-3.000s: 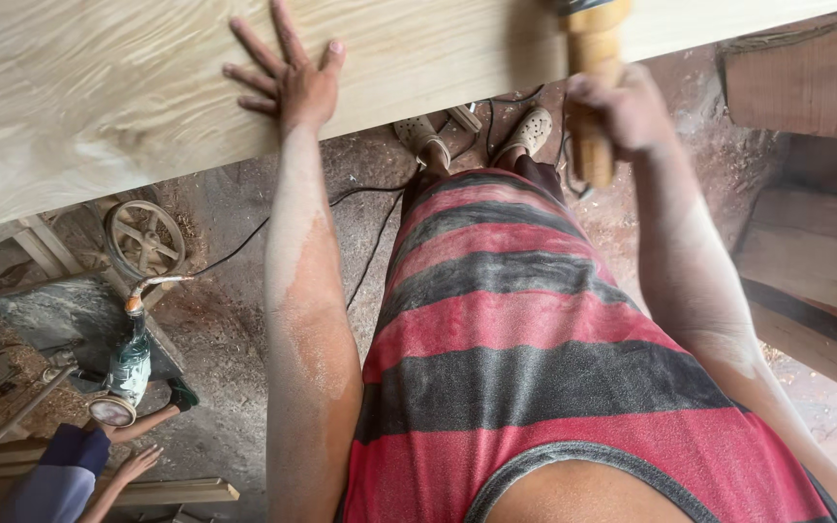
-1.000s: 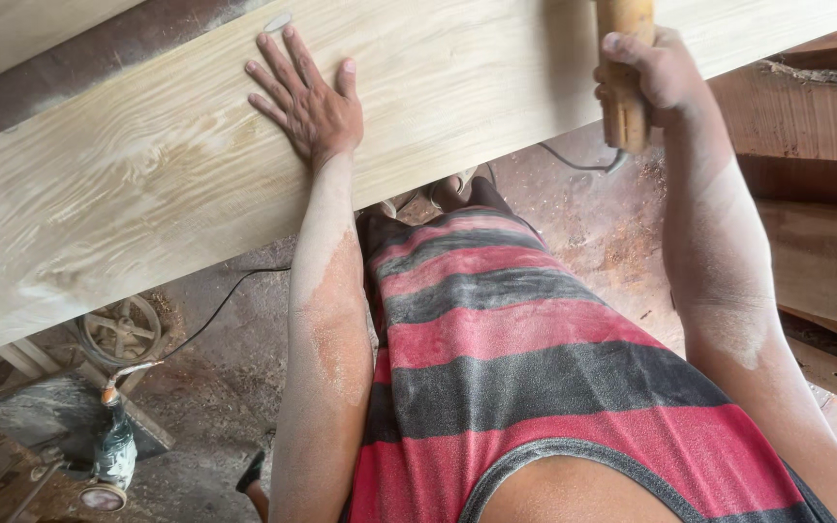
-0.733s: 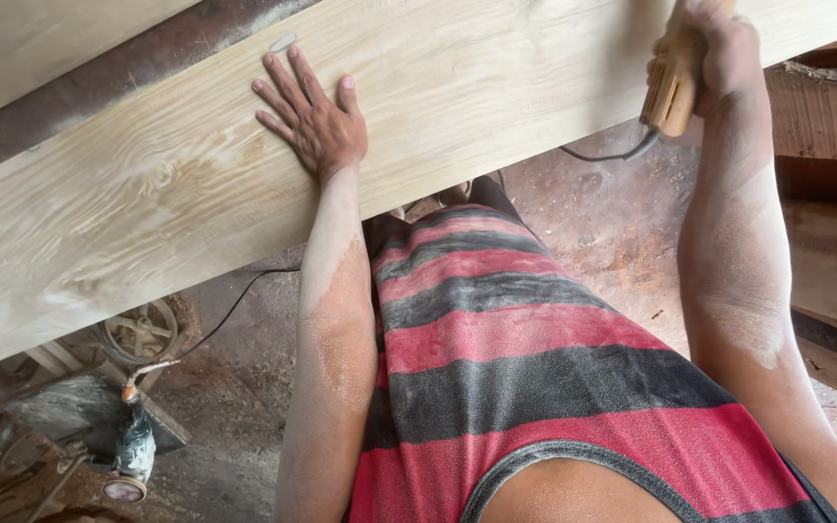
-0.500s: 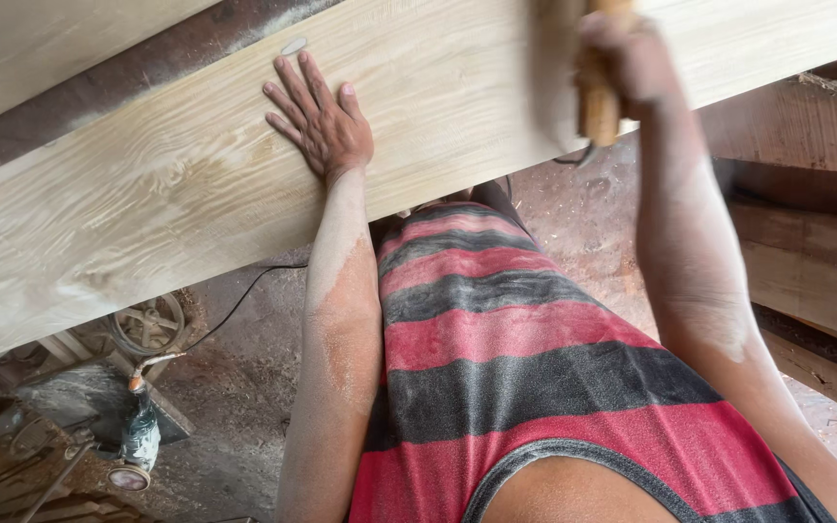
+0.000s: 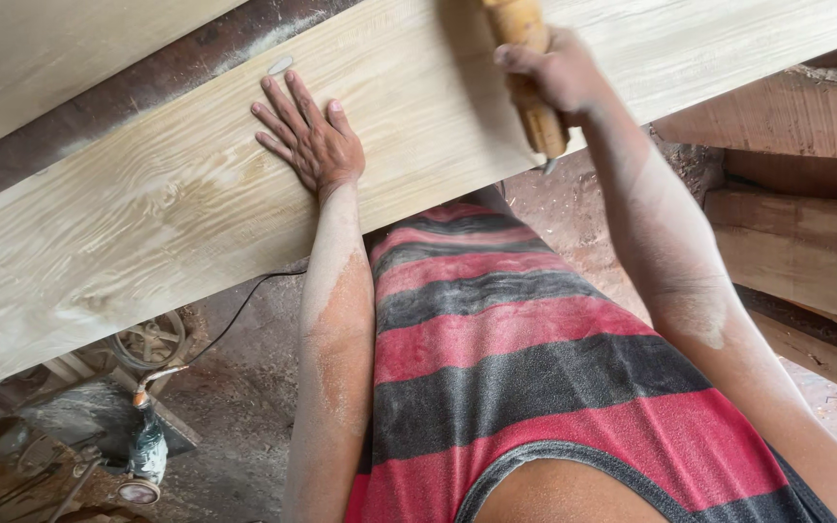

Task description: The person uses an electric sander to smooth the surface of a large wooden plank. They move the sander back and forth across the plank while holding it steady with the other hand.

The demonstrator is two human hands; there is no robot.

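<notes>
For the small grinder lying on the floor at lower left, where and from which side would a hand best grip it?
Grip the angle grinder around its narrow teal body, coming from above. Its disc end lies low toward the camera and the cord end points up toward the plank, so the mid-body seems the clear, hand-sized part. Detail there is small, so this is a hedged call.

pale grained plank point(image 5: 147, 223) lying slanted — wooden tool handle point(image 5: 532, 87) upright over it

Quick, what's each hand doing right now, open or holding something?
Left hand: open, palm flat on the pale wooden plank.
Right hand: closed around a wooden tool handle over the plank.
</notes>
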